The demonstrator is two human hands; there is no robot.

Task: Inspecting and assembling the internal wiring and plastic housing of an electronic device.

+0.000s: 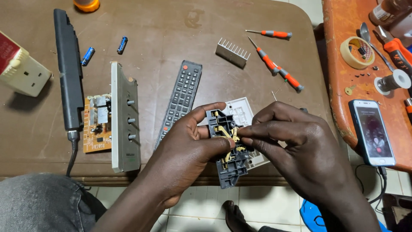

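Nearest the camera, the left hand (189, 144) is gripping a dark grey socket insert (228, 148) with brass contacts, thumb pressing on its front and fingers curling behind, and is holding it in the air over the near edge of the brown tabletop (163, 38). The right hand (296, 148) is closing on the same insert from the other side, its thumb and forefinger pinching together on one of the brass strips near the middle. Just behind the insert, a white socket faceplate (240, 109) is showing, partly hidden by the fingers; whether it is lying on the tabletop or being held cannot be told. Left of the hands, a black remote control (180, 99) is lying at a slant, and beyond it a grey panel with three knobs (124, 116) is sitting against an orange circuit board (96, 124), with a long black bar (68, 68) alongside. Further back, two blue batteries (105, 50) and a ribbed metal heat sink (232, 52) are resting near three orange-handled screwdrivers (274, 60). To the right, a phone (372, 133) is lying on an orange table (343, 51) near a roll of tape (355, 52)
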